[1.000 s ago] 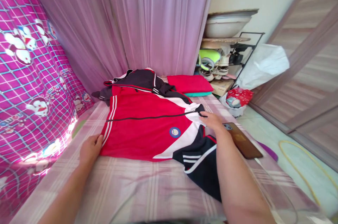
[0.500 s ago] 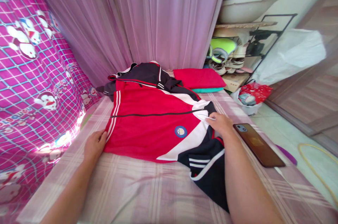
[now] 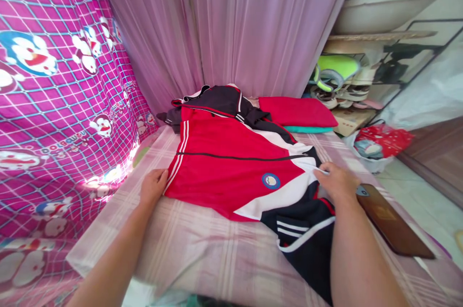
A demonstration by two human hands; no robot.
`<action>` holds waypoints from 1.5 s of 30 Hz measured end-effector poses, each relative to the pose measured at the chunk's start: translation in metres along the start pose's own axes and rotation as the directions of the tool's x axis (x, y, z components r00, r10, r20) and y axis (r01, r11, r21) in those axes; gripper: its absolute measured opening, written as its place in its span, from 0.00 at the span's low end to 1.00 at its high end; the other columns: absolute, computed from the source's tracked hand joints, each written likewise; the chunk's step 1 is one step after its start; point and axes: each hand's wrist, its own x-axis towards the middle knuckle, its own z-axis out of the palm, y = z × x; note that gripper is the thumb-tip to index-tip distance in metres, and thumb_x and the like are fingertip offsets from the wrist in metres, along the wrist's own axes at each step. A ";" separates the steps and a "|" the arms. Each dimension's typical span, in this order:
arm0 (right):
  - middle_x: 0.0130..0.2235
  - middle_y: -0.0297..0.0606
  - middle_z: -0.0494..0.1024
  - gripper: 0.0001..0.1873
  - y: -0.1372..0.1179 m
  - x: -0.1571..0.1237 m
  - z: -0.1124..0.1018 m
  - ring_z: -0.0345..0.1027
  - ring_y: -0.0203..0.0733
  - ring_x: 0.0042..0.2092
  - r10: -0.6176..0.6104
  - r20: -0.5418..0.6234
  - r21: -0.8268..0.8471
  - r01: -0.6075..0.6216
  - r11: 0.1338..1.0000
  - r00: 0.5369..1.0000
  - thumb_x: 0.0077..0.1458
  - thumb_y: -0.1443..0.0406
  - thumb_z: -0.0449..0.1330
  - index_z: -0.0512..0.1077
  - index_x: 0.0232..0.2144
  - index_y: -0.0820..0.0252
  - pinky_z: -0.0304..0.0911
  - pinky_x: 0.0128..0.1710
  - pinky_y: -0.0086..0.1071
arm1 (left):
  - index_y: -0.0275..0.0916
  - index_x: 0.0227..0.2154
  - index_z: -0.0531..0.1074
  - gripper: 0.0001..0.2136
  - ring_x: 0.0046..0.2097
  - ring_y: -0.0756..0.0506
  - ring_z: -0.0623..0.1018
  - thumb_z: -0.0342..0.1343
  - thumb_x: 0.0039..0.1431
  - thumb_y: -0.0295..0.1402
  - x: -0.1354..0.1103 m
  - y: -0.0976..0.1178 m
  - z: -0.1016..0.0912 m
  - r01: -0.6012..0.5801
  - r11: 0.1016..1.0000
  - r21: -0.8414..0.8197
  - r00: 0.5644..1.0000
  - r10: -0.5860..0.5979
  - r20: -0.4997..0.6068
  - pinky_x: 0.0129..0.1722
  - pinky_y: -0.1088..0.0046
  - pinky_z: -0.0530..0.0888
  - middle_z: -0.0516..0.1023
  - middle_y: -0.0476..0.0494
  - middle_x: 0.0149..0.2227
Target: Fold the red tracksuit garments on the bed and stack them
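A red, white and black zip-up jacket (image 3: 224, 177) with a round blue badge lies spread on a checked cloth, its collar to the right and hem to the left. My left hand (image 3: 155, 186) pinches the hem at the white stripes. At the collar end, my right hand (image 3: 336, 179) grips the white and black fabric near the shoulder. One dark sleeve (image 3: 307, 249) falls toward me, partly covered by my right forearm. Behind the jacket, dark clothing (image 3: 217, 100) with white and red trim is bunched up.
Folded red cloth (image 3: 296, 110) rests on a teal piece at the back. A phone (image 3: 394, 222) with a cable lies right of my right forearm. The checked table covering (image 3: 202, 249) reaches the near edge. Shoes (image 3: 343, 92) fill a rack, beside a plastic bag (image 3: 383, 145).
The camera view has turned left, so everything sits farther right in the picture. Both hands keep their hold on the jacket, which looks pulled slightly straighter along its near edge near the hem.
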 end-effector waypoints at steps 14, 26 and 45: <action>0.39 0.49 0.80 0.11 0.000 0.002 0.005 0.73 0.58 0.43 0.058 0.066 0.038 -0.061 0.997 0.996 0.55 0.58 0.57 0.78 0.35 0.55 0.62 0.44 0.49 | 0.41 0.28 0.79 0.16 0.38 0.41 0.79 0.57 0.50 0.49 0.030 0.016 -0.014 0.114 0.975 0.193 0.959 -0.159 0.236 0.33 0.71 0.68 0.81 0.43 0.32; 0.50 0.49 0.78 0.22 -0.009 -0.002 0.012 0.70 0.55 0.52 -0.148 -0.145 0.104 0.164 0.981 0.978 0.56 0.61 0.56 0.74 0.51 0.60 0.64 0.52 0.47 | 0.41 0.29 0.68 0.15 0.30 0.46 0.75 0.49 0.56 0.48 0.012 0.003 -0.040 0.132 0.975 0.177 0.979 -0.156 0.130 0.28 0.73 0.65 0.74 0.48 0.26; 0.53 0.54 0.77 0.36 -0.014 -0.061 -0.014 0.72 0.56 0.55 0.049 0.183 0.060 -0.061 0.996 0.982 0.59 0.57 0.54 0.55 0.67 0.66 0.66 0.52 0.43 | 0.38 0.43 0.78 0.24 0.44 0.34 0.80 0.41 0.60 0.45 0.014 -0.010 -0.025 0.110 0.981 0.159 0.970 -0.141 0.197 0.42 0.61 0.74 0.83 0.35 0.41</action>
